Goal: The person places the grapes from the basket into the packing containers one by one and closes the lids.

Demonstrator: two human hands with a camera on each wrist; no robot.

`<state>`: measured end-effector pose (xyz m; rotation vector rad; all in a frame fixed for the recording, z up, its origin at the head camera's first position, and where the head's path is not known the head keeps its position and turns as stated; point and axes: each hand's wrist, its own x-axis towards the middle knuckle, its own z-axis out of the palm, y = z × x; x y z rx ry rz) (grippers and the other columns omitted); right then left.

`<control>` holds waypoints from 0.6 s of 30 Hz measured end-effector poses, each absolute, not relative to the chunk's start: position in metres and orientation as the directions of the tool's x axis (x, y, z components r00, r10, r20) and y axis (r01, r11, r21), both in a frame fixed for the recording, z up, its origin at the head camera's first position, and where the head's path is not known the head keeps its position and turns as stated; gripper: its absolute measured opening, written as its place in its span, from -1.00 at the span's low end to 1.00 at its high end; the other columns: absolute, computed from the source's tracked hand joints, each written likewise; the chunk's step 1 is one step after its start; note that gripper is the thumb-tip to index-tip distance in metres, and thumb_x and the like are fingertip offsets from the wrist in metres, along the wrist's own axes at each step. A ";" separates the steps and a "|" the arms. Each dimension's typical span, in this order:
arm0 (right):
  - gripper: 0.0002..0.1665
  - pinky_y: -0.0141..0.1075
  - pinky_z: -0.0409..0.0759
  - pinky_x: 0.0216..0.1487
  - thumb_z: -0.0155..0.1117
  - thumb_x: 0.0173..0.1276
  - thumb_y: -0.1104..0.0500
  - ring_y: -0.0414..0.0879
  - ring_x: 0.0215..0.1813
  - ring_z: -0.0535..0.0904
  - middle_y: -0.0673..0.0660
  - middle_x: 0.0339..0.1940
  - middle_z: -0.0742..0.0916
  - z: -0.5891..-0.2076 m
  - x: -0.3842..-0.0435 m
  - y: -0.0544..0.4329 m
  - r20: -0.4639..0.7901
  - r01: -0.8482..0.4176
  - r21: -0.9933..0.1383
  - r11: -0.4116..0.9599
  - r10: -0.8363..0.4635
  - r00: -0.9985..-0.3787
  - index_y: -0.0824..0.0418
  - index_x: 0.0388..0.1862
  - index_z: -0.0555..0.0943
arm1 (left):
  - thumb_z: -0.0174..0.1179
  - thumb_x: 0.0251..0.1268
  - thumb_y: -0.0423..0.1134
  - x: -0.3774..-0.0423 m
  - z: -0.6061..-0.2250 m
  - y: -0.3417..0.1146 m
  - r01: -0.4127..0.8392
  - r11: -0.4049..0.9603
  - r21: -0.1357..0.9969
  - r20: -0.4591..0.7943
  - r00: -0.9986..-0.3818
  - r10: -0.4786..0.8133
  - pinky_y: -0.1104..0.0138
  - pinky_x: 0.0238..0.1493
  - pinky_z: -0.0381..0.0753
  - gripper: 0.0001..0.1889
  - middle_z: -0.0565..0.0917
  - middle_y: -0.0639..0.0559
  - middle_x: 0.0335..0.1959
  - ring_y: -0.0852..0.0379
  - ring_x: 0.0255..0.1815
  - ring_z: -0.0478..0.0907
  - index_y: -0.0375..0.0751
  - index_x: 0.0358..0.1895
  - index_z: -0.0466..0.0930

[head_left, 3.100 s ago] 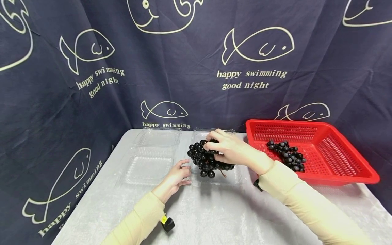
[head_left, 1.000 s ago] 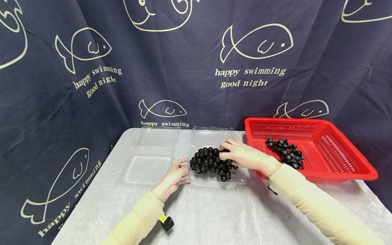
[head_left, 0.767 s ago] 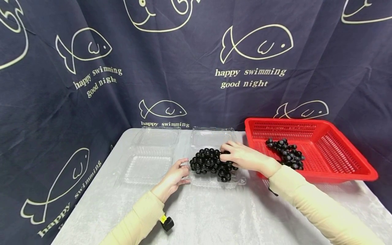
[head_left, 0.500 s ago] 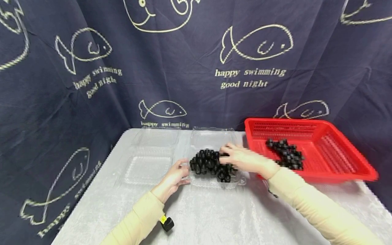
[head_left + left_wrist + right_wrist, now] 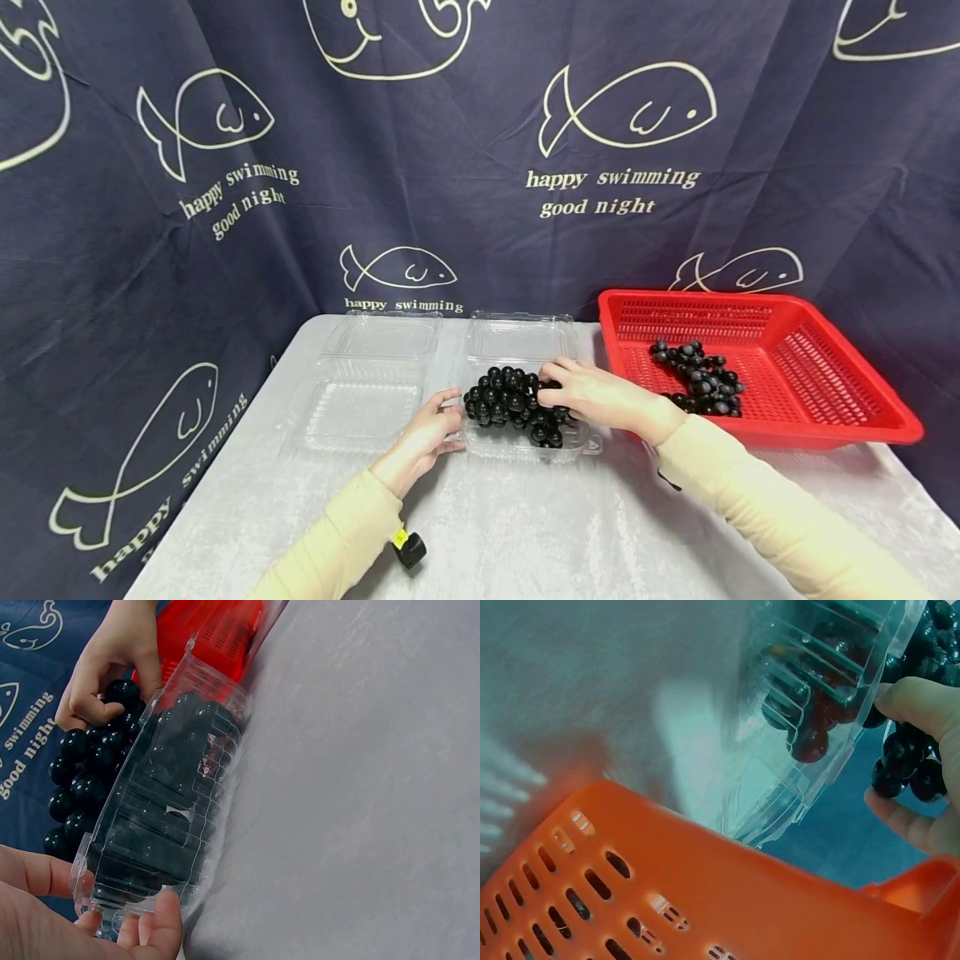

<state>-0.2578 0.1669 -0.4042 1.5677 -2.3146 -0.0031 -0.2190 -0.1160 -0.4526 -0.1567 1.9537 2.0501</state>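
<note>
A bunch of black grapes (image 5: 506, 398) sits in the base of the right-hand clear plastic clamshell container (image 5: 498, 450). My right hand (image 5: 600, 400) grips the bunch at its right end, with thumb and fingers around the grapes in the right wrist view. At the container's left end is my left hand (image 5: 426, 433). In the left wrist view its fingers (image 5: 166, 922) hold the container's end wall and rim, grapes showing dark through the ribbed side. The container's lid (image 5: 521, 340) lies folded back behind it.
To the left stands a second clear clamshell container (image 5: 363, 408), lid open. A red perforated basket (image 5: 810, 367) on the right holds more black grapes (image 5: 708, 383). All rest on a grey-white table (image 5: 495, 533) before a dark blue fish-print curtain (image 5: 480, 167).
Three seconds ago the bunch was held up over the container, stem hanging; now it lies lower, inside. My right hand has shifted right and slightly down. My left hand has stayed put.
</note>
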 end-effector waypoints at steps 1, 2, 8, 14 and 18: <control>-0.55 -0.17 0.52 -0.15 0.33 -0.11 0.44 -0.04 -0.06 0.40 0.06 -0.11 0.51 -0.405 -0.258 0.167 0.284 -0.901 0.195 0.388 -0.901 -0.327 0.01 -0.36 0.39 | -0.04 -0.01 -0.55 -0.219 -0.453 -0.116 -0.291 -0.026 0.956 -0.285 -0.948 0.142 0.09 -0.15 0.64 -0.28 0.32 -0.32 0.17 -0.03 -0.09 0.36 -0.27 0.38 0.16; -0.57 -0.17 0.52 -0.15 0.31 -0.10 0.45 -0.04 -0.06 0.40 0.07 -0.12 0.51 -0.406 -0.258 0.167 0.288 -0.900 0.198 0.388 -0.901 -0.325 0.02 -0.36 0.39 | -0.05 -0.01 -0.55 -0.219 -0.453 -0.116 -0.289 -0.024 0.957 -0.283 -0.949 0.140 0.10 -0.15 0.64 -0.28 0.32 -0.32 0.17 -0.02 -0.10 0.36 -0.28 0.37 0.16; -0.58 -0.16 0.53 -0.19 0.23 -0.09 0.48 -0.02 -0.05 0.41 0.08 -0.11 0.51 -0.407 -0.257 0.171 0.288 -0.895 0.183 0.407 -0.893 -0.347 0.03 -0.35 0.41 | -0.04 -0.02 -0.54 -0.220 -0.455 -0.116 -0.288 -0.024 0.957 -0.283 -0.950 0.136 0.11 -0.16 0.64 -0.28 0.32 -0.33 0.19 0.00 -0.10 0.36 -0.26 0.37 0.18; -0.54 -0.18 0.58 -0.23 0.31 -0.12 0.46 0.01 0.03 0.42 0.10 -0.02 0.53 -0.403 -0.253 0.174 0.269 -0.885 0.185 0.426 -0.888 -0.372 0.02 -0.32 0.43 | -0.07 0.00 -0.54 -0.220 -0.456 -0.116 -0.284 -0.032 0.958 -0.276 -0.949 0.154 0.10 -0.16 0.63 -0.29 0.28 -0.35 0.20 0.02 -0.14 0.32 -0.28 0.37 0.14; -0.53 -0.21 0.58 -0.23 0.33 -0.12 0.46 0.00 0.05 0.42 0.10 0.00 0.54 -0.401 -0.251 0.176 0.267 -0.880 0.179 0.440 -0.883 -0.387 0.00 -0.30 0.46 | -0.08 0.01 -0.54 -0.218 -0.455 -0.116 -0.281 -0.037 0.959 -0.272 -0.949 0.162 0.10 -0.17 0.62 -0.29 0.26 -0.37 0.22 0.05 -0.18 0.30 -0.29 0.38 0.13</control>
